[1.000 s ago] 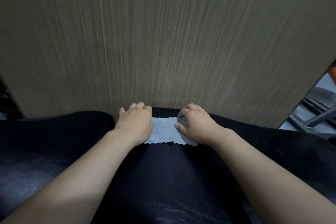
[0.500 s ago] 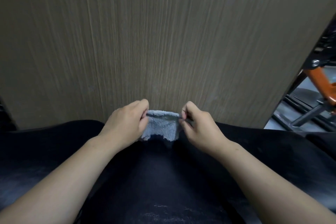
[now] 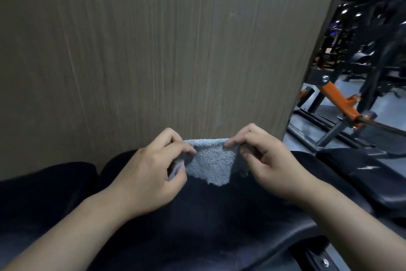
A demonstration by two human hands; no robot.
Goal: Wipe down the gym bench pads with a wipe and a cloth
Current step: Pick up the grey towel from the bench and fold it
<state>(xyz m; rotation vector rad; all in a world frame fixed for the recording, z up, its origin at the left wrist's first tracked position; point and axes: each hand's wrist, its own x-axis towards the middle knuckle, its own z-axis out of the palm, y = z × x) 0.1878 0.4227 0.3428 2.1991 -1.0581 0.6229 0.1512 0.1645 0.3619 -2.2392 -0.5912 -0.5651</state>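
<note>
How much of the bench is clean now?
No pad plainly looks finished. The left hand and right hand pinch the blue cloth by its top edge, hanging over the black pad, not wiping. Wiping that pad and the side pad looks left.

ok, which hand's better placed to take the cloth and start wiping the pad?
Left, marginally: both pinch the cloth above the pad, but the left hand also has a fold tucked under its lower fingers; the right hand only pinches an edge.
</note>
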